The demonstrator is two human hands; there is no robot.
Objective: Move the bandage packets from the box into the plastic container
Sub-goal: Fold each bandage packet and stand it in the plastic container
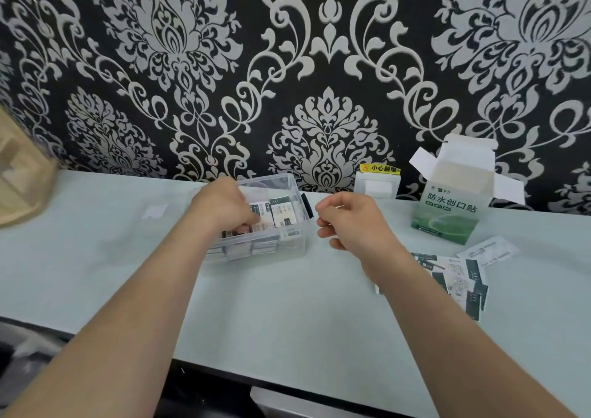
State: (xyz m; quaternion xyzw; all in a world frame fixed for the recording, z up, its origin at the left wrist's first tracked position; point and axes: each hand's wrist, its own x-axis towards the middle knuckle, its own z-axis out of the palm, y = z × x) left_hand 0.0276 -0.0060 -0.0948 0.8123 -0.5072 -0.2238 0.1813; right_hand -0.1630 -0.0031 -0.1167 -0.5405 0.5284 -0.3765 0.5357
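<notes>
While most of the green-and-white bandage packets [281, 214] already stand packed in rows inside the clear plastic container [289, 241], a loose fan of the same packets [460, 276] lies flat on the pale green counter [287, 305] toward its right end, partly under the right forearm, with one white packet [489, 251] just beyond them. The container sits near the counter's back edge, about midway along it. The left hand [220, 206] reaches down into the container from its left side, fingers bent with the tips on the packets at the front; whether it pinches one or only presses on them cannot be told. The right hand [351, 222] hovers just right of the container, apart from it, fingers loosely curled with nothing seen in them. The green-and-white cardboard box [451, 206] stands upright at the back edge further right, its top flaps open. Between container and box, a white socket cover [377, 188] with a yellow label sits on the black-and-silver patterned wallpaper [319, 65]. A pale wooden object [19, 177] shows at the counter's left end.
</notes>
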